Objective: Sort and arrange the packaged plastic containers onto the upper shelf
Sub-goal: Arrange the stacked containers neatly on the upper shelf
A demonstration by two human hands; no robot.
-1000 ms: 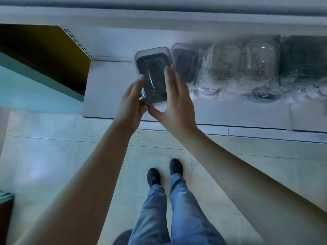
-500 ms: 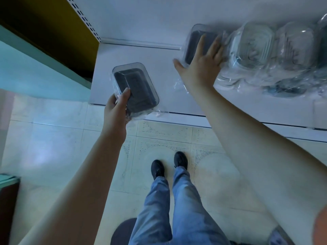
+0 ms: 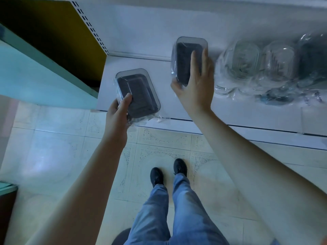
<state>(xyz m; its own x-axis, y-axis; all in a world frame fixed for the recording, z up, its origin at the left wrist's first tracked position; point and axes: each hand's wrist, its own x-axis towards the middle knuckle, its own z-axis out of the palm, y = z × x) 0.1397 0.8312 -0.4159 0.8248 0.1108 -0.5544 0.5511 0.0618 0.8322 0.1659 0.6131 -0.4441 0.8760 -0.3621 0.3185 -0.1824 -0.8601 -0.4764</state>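
Two dark grey rectangular containers in clear plastic wrap are over the white shelf (image 3: 238, 112). My left hand (image 3: 117, 112) grips the near end of the left dark container (image 3: 139, 91), which hangs over the shelf's front left part. My right hand (image 3: 196, 85) holds the second dark container (image 3: 185, 55) further back, thumb on its near left corner and fingers along its right side. To the right lies a row of wrapped clear containers (image 3: 247, 62).
The white shelf's back panel rises behind. A slotted upright (image 3: 90, 27) and a yellow side panel (image 3: 58, 32) bound the shelf on the left. A dark wrapped container (image 3: 313, 57) sits at the far right. Tiled floor and my legs lie below.
My right hand has closed round the second dark container and drawn it away from the clear row. My left hand still holds the first container, near the shelf's front left.
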